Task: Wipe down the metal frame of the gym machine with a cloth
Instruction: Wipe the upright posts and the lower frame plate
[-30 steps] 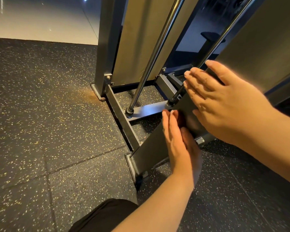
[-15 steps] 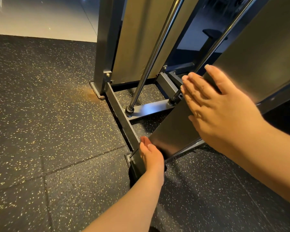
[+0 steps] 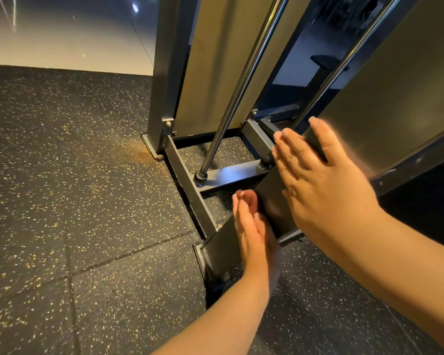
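Note:
The gym machine's dark metal frame stands on the rubber floor. Its near slanted post rises from a foot plate towards the upper right. My left hand lies with straight fingers flat against the left side of this post, a little above its foot. Higher up, my right hand presses flat with straight fingers on the post's face, beside a brushed metal panel. Both hands are slightly blurred. No cloth shows in either hand.
A base rail runs back to the far upright. A crossbar holds two chrome guide rods, the second rod ending by my right fingertips. Speckled rubber floor spreads to the left, pale flooring beyond.
My left hand went down to the post's foot half a second ago and has now slid back up the post. My right hand has stayed almost in place.

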The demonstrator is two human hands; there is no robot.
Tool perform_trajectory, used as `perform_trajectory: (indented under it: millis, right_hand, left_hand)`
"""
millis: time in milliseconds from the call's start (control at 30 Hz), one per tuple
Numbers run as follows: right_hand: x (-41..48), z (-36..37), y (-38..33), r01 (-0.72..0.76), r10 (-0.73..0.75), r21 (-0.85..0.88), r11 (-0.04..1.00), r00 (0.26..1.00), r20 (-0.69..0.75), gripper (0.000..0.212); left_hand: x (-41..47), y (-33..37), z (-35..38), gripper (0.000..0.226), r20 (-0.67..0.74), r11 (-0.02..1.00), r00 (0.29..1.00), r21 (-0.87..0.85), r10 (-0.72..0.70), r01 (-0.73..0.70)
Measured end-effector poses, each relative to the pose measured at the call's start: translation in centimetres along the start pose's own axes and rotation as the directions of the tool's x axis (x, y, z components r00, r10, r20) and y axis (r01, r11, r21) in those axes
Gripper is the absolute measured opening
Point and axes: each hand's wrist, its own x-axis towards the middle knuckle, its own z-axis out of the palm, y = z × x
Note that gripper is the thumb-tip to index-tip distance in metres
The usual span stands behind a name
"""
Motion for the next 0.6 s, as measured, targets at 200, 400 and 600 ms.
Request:
perform_trajectory:
  millis: [200, 400, 600]
  right_hand:
    - [0.4, 0.8, -1.3, 0.042, -0.042, -0.001, 0.999, 0.999, -0.028, 0.066]
    - [0.1, 0.9, -0.9, 0.08, -0.08, -0.015, 0.997, 0.997, -0.001, 0.068]
    - [0.2, 0.8, -2.5, 0.124, -0.124, -0.003, 0.992, 0.992, 0.027, 0.066]
  left_hand:
    - [3.7, -2.7, -2.3, 0.05, -0.249, 0.95, 0.924, 0.038, -0.29, 0.308]
    - [1.2, 0.7, -0.1, 0.052, -0.111, 0.987, 0.984, 0.062, -0.14, 0.148]
    - [0.3, -1.3, -0.8, 0.046, 0.055, 0.998, 0.997, 0.031, 0.056, -0.058]
